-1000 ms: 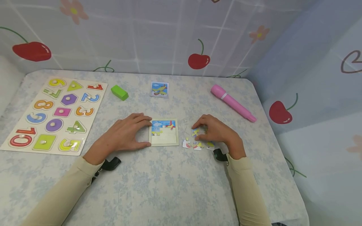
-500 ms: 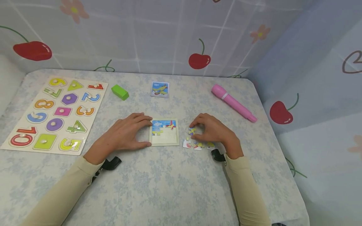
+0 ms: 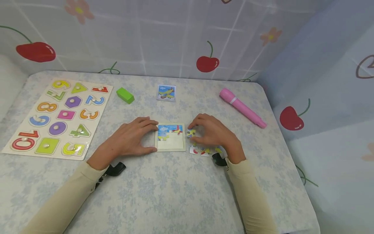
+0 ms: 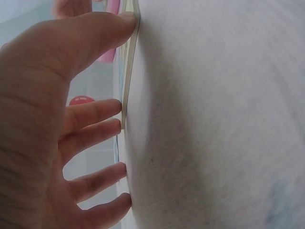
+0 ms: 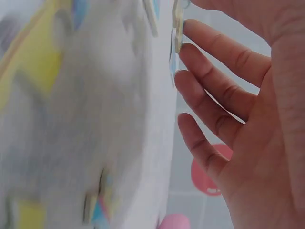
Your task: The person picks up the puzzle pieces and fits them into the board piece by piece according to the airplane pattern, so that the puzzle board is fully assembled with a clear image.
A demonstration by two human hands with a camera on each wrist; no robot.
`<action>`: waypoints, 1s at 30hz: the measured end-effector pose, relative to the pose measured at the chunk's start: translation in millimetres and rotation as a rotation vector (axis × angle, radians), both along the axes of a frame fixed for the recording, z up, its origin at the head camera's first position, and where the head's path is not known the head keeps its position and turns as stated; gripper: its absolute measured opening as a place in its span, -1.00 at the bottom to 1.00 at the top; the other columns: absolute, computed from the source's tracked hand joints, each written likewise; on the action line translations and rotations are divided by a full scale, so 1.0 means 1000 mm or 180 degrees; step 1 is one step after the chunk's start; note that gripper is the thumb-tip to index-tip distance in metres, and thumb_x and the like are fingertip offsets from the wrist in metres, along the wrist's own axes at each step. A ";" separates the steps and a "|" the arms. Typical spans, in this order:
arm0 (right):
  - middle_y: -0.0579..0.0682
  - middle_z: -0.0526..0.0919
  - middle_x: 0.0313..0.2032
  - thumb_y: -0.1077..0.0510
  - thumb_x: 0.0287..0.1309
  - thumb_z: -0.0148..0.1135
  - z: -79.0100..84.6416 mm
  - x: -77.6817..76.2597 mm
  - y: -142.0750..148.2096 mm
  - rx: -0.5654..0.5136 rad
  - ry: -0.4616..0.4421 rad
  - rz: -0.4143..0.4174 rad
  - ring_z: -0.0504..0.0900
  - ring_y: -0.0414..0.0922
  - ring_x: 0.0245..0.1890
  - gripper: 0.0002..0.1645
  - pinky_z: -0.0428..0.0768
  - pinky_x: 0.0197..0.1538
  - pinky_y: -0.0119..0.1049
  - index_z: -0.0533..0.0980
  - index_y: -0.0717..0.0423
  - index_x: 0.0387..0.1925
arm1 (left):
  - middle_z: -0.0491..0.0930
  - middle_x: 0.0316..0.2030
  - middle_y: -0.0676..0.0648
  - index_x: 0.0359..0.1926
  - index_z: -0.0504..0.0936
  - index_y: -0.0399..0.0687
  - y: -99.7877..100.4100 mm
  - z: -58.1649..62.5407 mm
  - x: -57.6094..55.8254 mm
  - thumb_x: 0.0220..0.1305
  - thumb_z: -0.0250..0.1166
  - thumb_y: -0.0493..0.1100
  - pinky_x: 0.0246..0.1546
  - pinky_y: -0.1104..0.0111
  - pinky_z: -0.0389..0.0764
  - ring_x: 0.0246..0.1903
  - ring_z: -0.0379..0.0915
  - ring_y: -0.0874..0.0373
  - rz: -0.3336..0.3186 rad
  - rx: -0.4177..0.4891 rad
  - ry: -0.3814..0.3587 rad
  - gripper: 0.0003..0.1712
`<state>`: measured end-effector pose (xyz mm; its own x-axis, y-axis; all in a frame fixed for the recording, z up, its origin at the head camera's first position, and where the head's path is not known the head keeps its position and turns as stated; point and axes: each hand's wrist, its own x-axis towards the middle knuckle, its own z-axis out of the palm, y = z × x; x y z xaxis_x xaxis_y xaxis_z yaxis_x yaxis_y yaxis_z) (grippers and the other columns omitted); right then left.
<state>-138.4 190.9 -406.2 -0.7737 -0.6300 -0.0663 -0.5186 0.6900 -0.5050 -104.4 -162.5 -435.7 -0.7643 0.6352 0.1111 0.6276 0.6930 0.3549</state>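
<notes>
A small square jigsaw tray [image 3: 175, 144] lies mid-table, with blue sky pieces along its top and a yellow-and-blue piece at its left. My left hand [image 3: 130, 138] touches the tray's left side with thumb and fingertips; in the left wrist view the thumb [image 4: 102, 36] meets the tray edge [image 4: 128, 67]. Just right of the tray, my right hand [image 3: 213, 131] pinches a yellow-and-blue jigsaw piece [image 3: 191, 133] between thumb and fingers. In the right wrist view that piece [image 5: 178, 24] shows edge-on. Several loose jigsaw pieces [image 3: 205, 152] lie below the right hand, partly covered.
Behind the tray lies a small airplane picture card [image 3: 166, 93]. A green block [image 3: 125, 95] and a number-and-shape peg board [image 3: 58, 122] are on the left. A pink marker-shaped stick [image 3: 243, 108] lies at the back right. A patterned curtain [image 3: 163, 39] hangs behind the table.
My right hand has moved left with the jigsaw piece, from above the loose pieces to beside the tray's right edge. The left hand has stayed at the tray.
</notes>
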 end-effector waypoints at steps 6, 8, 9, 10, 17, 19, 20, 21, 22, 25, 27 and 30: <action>-0.09 0.69 0.05 0.00 0.18 0.62 0.002 0.000 -0.014 -0.0052 0.0139 0.0181 0.63 -0.04 0.07 -0.59 0.59 0.18 -0.08 0.77 -0.02 0.05 | 0.50 0.45 0.04 0.32 0.67 0.04 0.001 0.000 0.000 0.17 0.56 0.37 -0.17 -0.10 0.70 0.52 0.30 -0.11 0.0019 -0.0050 -0.0009 -0.17; -0.10 0.69 0.05 -0.01 0.18 0.62 0.001 0.000 -0.019 -0.0042 0.0184 0.0209 0.63 -0.06 0.06 -0.59 0.60 0.18 -0.09 0.77 -0.03 0.04 | 0.51 0.45 0.04 0.32 0.67 0.03 0.000 0.000 0.000 0.16 0.57 0.37 -0.16 -0.10 0.71 0.51 0.30 -0.11 0.0018 -0.0050 -0.0007 -0.17; -0.10 0.69 0.05 -0.01 0.18 0.62 0.001 0.000 -0.021 -0.0044 0.0205 0.0220 0.63 -0.06 0.06 -0.59 0.60 0.18 -0.09 0.77 -0.03 0.04 | 0.51 0.45 0.04 0.32 0.67 0.03 0.001 0.000 0.000 0.17 0.57 0.37 -0.16 -0.08 0.71 0.51 0.30 -0.11 0.0018 -0.0052 -0.0007 -0.17; -0.11 0.69 0.05 -0.01 0.18 0.62 0.000 0.000 -0.022 -0.0049 0.0222 0.0231 0.64 -0.06 0.06 -0.59 0.60 0.17 -0.09 0.77 -0.03 0.05 | 0.51 0.44 0.03 0.32 0.67 0.03 0.000 0.001 0.000 0.16 0.57 0.37 -0.16 -0.08 0.72 0.51 0.30 -0.11 0.0018 -0.0050 -0.0009 -0.17; -0.13 0.68 0.07 -0.04 0.21 0.60 -0.003 0.002 -0.035 0.0018 0.0254 0.0269 0.61 -0.09 0.09 -0.59 0.58 0.21 -0.08 0.77 -0.09 0.08 | 0.49 0.46 0.05 0.34 0.66 0.05 0.000 0.001 -0.001 0.17 0.55 0.39 -0.15 -0.08 0.72 0.52 0.28 -0.09 0.0018 -0.0075 -0.0070 -0.15; -0.13 0.68 0.08 -0.06 0.22 0.60 -0.005 0.003 -0.039 0.0061 0.0264 0.0279 0.60 -0.10 0.11 -0.59 0.57 0.22 -0.08 0.77 -0.09 0.07 | 0.48 0.46 0.06 0.34 0.65 0.06 -0.001 0.001 0.000 0.17 0.55 0.40 -0.14 -0.09 0.71 0.53 0.27 -0.08 0.0024 -0.0083 -0.0087 -0.15; -0.13 0.68 0.09 -0.06 0.22 0.59 -0.005 0.003 -0.041 0.0072 0.0270 0.0293 0.60 -0.10 0.11 -0.59 0.56 0.23 -0.08 0.77 -0.09 0.07 | 0.48 0.46 0.06 0.34 0.65 0.06 -0.001 0.001 0.000 0.17 0.54 0.40 -0.13 -0.09 0.71 0.53 0.27 -0.08 0.0024 -0.0082 -0.0092 -0.15; -0.12 0.68 0.09 -0.06 0.23 0.59 -0.006 0.003 -0.043 0.0082 0.0285 0.0312 0.60 -0.10 0.11 -0.60 0.56 0.24 -0.08 0.77 -0.09 0.07 | 0.48 0.46 0.06 0.34 0.65 0.06 -0.001 0.001 0.000 0.17 0.54 0.41 -0.13 -0.08 0.72 0.53 0.27 -0.08 0.0023 -0.0082 -0.0094 -0.15; -0.12 0.69 0.09 -0.07 0.23 0.58 -0.007 0.004 -0.045 0.0096 0.0300 0.0329 0.60 -0.10 0.11 -0.60 0.56 0.24 -0.08 0.77 -0.09 0.07 | 0.48 0.46 0.06 0.35 0.65 0.06 -0.001 0.001 0.000 0.17 0.54 0.41 -0.13 -0.08 0.72 0.53 0.27 -0.08 0.0020 -0.0080 -0.0093 -0.15; -0.12 0.68 0.10 -0.08 0.25 0.57 -0.008 0.005 -0.050 0.0125 0.0357 0.0386 0.60 -0.11 0.12 -0.59 0.55 0.24 -0.07 0.77 -0.07 0.08 | 0.48 0.46 0.05 0.35 0.65 0.06 -0.001 0.002 0.000 0.18 0.54 0.41 -0.14 -0.06 0.72 0.53 0.27 -0.08 0.0015 -0.0073 -0.0090 -0.15; -0.11 0.69 0.10 -0.08 0.26 0.56 -0.009 0.005 -0.053 0.0154 0.0397 0.0429 0.60 -0.11 0.11 -0.59 0.54 0.24 -0.07 0.76 -0.05 0.09 | 0.48 0.46 0.05 0.35 0.65 0.06 -0.001 0.002 0.000 0.18 0.54 0.41 -0.14 -0.05 0.72 0.53 0.27 -0.08 0.0012 -0.0070 -0.0087 -0.15; -0.10 0.69 0.10 -0.08 0.28 0.56 -0.009 0.006 -0.057 0.0205 0.0472 0.0476 0.60 -0.11 0.10 -0.58 0.54 0.22 -0.07 0.76 -0.04 0.10 | 0.48 0.47 0.05 0.35 0.65 0.07 -0.001 0.001 0.000 0.18 0.54 0.41 -0.14 -0.06 0.72 0.53 0.26 -0.08 0.0006 -0.0065 -0.0079 -0.15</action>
<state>-132.6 134.2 -415.6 -0.6761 -0.7368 -0.0025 -0.6830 0.6280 -0.3730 -104.8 -163.3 -434.3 -0.7678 0.6357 0.0792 0.6174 0.7013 0.3562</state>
